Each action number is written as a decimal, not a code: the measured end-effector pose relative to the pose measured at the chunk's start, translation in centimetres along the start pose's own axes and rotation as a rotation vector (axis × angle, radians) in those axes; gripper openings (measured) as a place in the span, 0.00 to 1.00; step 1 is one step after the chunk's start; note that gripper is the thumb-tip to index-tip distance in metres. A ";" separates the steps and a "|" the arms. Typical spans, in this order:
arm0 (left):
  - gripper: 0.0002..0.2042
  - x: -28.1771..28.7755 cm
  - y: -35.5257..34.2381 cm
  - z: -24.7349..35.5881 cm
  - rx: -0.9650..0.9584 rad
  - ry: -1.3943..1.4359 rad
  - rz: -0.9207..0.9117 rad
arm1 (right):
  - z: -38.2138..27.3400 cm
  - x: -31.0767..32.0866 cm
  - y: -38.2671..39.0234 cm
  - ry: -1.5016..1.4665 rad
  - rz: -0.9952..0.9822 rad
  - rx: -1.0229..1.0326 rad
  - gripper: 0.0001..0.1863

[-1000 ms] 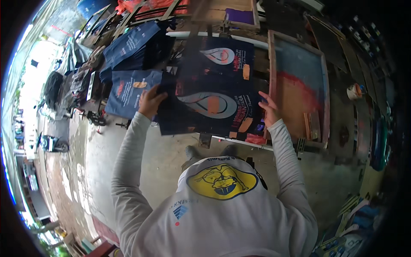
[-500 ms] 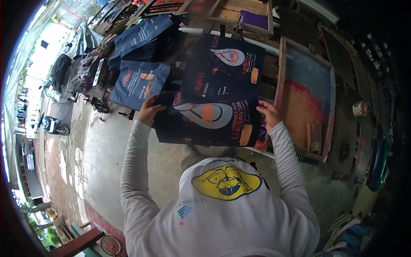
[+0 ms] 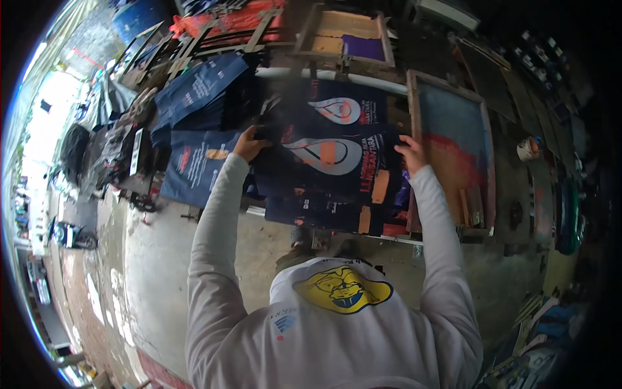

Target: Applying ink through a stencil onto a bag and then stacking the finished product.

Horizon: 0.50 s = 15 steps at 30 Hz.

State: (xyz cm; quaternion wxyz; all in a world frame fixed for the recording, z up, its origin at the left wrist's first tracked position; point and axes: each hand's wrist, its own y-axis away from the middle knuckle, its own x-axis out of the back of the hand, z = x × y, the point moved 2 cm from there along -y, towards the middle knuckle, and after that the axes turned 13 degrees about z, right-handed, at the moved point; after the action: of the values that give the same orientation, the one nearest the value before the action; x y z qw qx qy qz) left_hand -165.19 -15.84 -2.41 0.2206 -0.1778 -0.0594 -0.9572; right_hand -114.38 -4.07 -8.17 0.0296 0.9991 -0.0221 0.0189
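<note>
Between my hands is a navy fabric panel (image 3: pixel 278 176) printed with a grey-white drop shape, red lettering and orange patches. My left hand (image 3: pixel 251 144) pinches its far left corner. At the far right corner, my right hand (image 3: pixel 412 155) grips the edge between thumb and fingers. The panel is held over another navy printed panel (image 3: pixel 311 209), whose far part with a similar drop print and near edge stick out from under it. Just left of my left hand lies a separate blue printed panel (image 3: pixel 188 170).
A wooden-framed printing screen (image 3: pixel 489 162), stained red, lies close to my right hand. Beyond it are a smaller frame (image 3: pixel 387 48) with purple inside and a stained pot (image 3: pixel 528 149). Several navy panels (image 3: pixel 201 84) are piled far left. A motorcycle (image 3: pixel 74 235) stands at left.
Both hands have carried the navy panel away from my body, over the printed panel. The near edge of the panel beneath now shows. The view has shifted slightly.
</note>
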 end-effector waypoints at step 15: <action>0.09 -0.1 2.4 -6.5 -0.273 -0.255 0.164 | 5.6 1.4 9.2 0.321 0.249 -0.261 0.11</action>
State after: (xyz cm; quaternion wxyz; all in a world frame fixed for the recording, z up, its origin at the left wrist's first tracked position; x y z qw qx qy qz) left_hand -166.05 -19.18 -8.42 0.2624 -0.3299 0.0584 -0.9050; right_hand -113.17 -13.60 -13.15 0.1589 0.9606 -0.1425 0.1778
